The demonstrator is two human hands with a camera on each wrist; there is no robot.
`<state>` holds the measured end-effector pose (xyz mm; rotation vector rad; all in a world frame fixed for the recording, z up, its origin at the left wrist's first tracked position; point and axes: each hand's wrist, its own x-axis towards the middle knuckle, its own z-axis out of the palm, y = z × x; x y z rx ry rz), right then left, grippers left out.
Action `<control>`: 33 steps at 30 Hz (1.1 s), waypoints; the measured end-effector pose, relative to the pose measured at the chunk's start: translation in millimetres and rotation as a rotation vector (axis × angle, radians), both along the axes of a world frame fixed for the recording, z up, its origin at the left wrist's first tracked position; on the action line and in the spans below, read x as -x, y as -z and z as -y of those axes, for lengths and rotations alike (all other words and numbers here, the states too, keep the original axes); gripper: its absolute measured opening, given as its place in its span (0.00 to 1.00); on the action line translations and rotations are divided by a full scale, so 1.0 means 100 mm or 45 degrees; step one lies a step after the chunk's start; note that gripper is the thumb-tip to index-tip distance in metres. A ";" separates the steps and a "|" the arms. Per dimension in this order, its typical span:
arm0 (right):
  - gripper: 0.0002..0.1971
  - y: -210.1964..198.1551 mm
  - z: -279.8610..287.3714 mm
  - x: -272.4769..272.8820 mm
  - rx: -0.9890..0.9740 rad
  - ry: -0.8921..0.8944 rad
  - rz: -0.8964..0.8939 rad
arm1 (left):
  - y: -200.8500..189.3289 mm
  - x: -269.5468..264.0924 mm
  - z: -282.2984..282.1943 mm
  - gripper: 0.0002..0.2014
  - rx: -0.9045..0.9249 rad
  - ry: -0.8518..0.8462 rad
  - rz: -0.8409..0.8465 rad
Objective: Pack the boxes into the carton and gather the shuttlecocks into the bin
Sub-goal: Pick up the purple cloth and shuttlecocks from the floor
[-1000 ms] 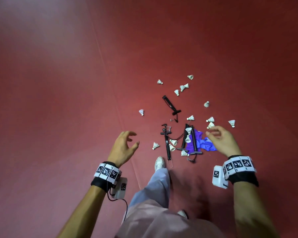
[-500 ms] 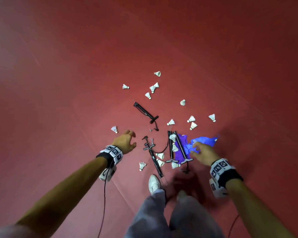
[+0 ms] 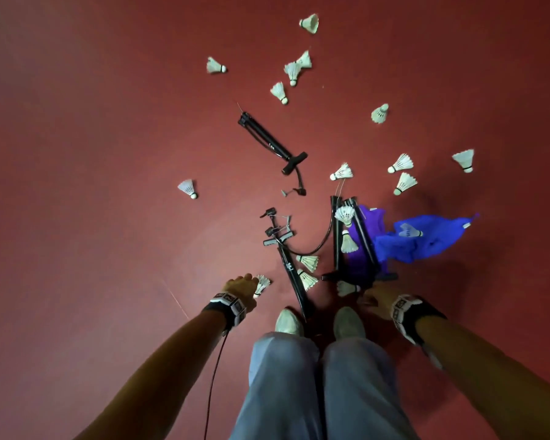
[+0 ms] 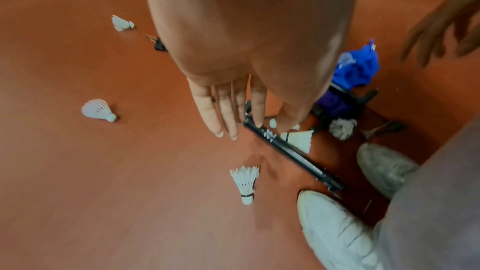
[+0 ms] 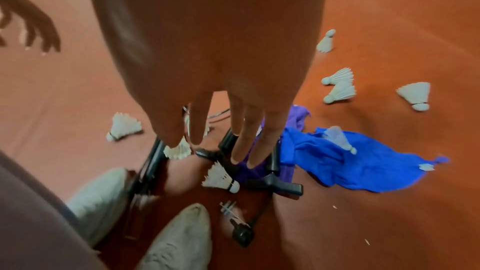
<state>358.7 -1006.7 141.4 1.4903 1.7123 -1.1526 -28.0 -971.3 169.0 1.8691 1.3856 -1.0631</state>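
Shuttlecock gathering is the step in hand, judging by where the hands hang; no carton, boxes or bin show in any view. White feathered shuttlecocks [image 3: 401, 162] lie scattered over the red sports floor [image 3: 92, 154], mixed with black hand pumps [image 3: 269, 141] and a crumpled blue cloth [image 3: 426, 242] that has one shuttlecock lying on it.

The left hand [image 3: 240, 285] reaches down with straight, slightly spread fingers [image 4: 207, 114] and holds nothing. In the head view it sits just beside the nearest white shuttlecock [image 3: 261, 284], which the wrist view shows lying on the floor below the fingertips, not yet touched. The right hand [image 3: 378, 301] also hangs with fingers extended and apart, empty, above a second white shuttlecock [image 5: 221, 178] that lies against the handle of a black pump [image 5: 275, 186] by the purple cloth [image 5: 296, 118].

Next, each hand probably has to drop the rest of the way and pinch its shuttlecock lightly by the cork or skirt, since feathers crush easily. The right one needs care to lift clear of the pump handle and its hose. Where they then go cannot be told from these views.
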 end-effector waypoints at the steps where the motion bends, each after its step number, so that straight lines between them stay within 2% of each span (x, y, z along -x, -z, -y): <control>1: 0.15 0.25 0.01 0.02 0.041 -0.060 0.013 | 0.28 0.02 0.04 0.25 0.022 -0.007 0.008; 3: 0.18 0.76 0.00 0.07 0.113 -0.163 0.052 | 0.81 0.07 0.09 0.28 0.067 0.011 0.027; 6: 0.14 1.41 0.02 0.09 0.143 -0.271 0.041 | 1.40 0.13 0.13 0.35 0.097 0.024 0.088; 8: 0.20 1.80 0.08 0.07 0.166 -0.287 0.062 | 1.68 0.19 0.16 0.38 0.128 0.007 0.122; 11: 0.27 1.99 0.16 0.14 0.136 -0.256 0.021 | 1.97 0.26 0.24 0.30 0.222 -0.031 0.057; 13: 0.31 2.03 0.19 0.17 0.139 -0.262 -0.010 | 2.04 0.26 0.29 0.30 0.168 -0.053 0.052; 17: 0.28 1.94 0.21 0.21 0.151 -0.200 0.005 | 1.94 0.19 0.33 0.30 0.083 -0.119 0.060; 21: 0.27 1.46 0.16 0.30 0.062 -0.120 0.038 | 1.48 0.13 0.28 0.20 0.095 -0.132 0.047; 24: 0.28 0.97 0.10 0.37 -0.053 -0.074 0.090 | 0.91 0.06 0.22 0.19 0.026 -0.159 0.078; 26: 0.23 0.49 0.05 0.39 -0.108 0.019 0.053 | 0.35 0.00 0.15 0.18 -0.070 -0.237 0.150; 28: 0.19 -0.09 0.02 0.42 -0.186 0.271 -0.089 | -0.29 -0.07 0.04 0.19 -0.165 -0.363 0.237; 30: 0.18 -0.75 -0.04 0.43 -0.279 0.617 -0.268 | -0.98 -0.16 -0.06 0.23 -0.255 -0.504 0.349; 33: 0.19 -1.90 -0.16 0.45 -0.551 1.051 -0.455 | -2.01 -0.36 -0.19 0.29 -0.404 -0.728 0.602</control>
